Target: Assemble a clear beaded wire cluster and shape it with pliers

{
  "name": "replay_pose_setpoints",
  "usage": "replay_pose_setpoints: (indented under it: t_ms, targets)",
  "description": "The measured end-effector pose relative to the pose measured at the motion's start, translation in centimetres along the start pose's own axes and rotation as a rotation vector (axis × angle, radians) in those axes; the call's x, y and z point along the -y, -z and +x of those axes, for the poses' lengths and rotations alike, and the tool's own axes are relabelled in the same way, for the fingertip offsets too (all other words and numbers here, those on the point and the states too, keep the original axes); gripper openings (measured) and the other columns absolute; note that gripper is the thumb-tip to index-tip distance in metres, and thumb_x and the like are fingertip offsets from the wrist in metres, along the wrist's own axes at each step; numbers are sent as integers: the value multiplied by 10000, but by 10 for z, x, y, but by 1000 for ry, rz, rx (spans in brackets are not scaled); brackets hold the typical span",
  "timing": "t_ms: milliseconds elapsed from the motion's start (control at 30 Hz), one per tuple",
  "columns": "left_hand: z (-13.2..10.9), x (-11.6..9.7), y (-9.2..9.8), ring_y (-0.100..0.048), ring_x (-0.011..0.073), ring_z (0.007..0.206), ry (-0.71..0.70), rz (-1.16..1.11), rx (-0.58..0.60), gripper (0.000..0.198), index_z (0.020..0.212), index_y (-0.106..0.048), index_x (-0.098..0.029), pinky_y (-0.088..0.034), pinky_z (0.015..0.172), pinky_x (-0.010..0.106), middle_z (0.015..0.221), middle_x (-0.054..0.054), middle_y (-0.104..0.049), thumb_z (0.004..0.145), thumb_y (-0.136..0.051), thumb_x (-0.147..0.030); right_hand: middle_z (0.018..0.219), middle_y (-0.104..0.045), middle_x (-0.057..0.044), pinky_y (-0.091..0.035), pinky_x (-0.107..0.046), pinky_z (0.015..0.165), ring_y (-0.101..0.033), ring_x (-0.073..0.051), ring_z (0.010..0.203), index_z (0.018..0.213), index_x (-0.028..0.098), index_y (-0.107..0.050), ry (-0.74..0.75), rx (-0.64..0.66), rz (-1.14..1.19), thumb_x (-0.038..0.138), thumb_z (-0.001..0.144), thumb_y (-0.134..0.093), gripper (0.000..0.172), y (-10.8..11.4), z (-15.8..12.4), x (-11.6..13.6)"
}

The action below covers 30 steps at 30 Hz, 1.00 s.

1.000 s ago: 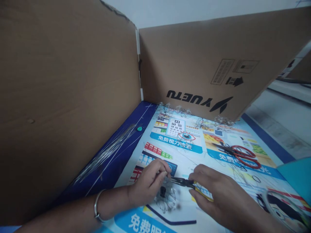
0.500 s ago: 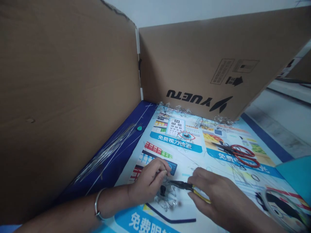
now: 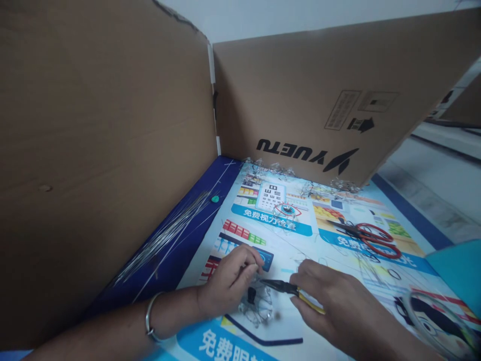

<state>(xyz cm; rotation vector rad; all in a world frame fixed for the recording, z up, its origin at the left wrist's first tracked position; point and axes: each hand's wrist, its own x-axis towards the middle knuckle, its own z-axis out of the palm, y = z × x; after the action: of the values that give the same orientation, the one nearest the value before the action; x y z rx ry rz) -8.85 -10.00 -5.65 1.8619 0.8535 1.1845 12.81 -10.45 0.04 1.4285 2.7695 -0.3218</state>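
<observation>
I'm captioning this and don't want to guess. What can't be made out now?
All in the head view:
Where the left hand grips the wiry piece: its own fingers hide it.
Most of the pliers' handles: covered by the right hand.
Shapes of the clear pieces along the far cardboard panel: too small and blurred.
Turquoise item: cut off by the right edge.
</observation>
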Motion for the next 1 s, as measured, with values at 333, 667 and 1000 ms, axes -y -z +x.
replay_pose_setpoints:
  t_ms: [333, 667, 1000]
  targets:
    - [-2, 1, -1, -529, 154, 851, 3, -23, -32, 141, 852, -482, -169, -412, 774, 295, 909, 54, -537, 927, -362, -165, 895, -578, -72, -455, -370, 704, -584, -230, 811, 884, 220, -610, -5, 25, 34, 247, 814, -456, 171, -1, 2, 0]
    - [-2, 1, -2, -528, 155, 835, -10, -20, -36, 138, 856, -479, -171, -415, 761, 303, 895, 52, -538, 926, -361, -167, 915, -553, -65, -447, -395, 712, -557, -234, 836, 922, 229, -584, -10, 2, 77, 260, 830, -430, 182, 2, -2, 2]
    - [-2, -2, -1, -536, 160, 843, 16, -26, -49, 143, 840, -487, -171, -414, 768, 297, 887, 53, -546, 924, -370, -178, 904, -568, -65, -451, -387, 711, -576, -232, 818, 908, 225, -598, -13, 6, 59, 253, 825, -440, 181, -1, 1, 0]
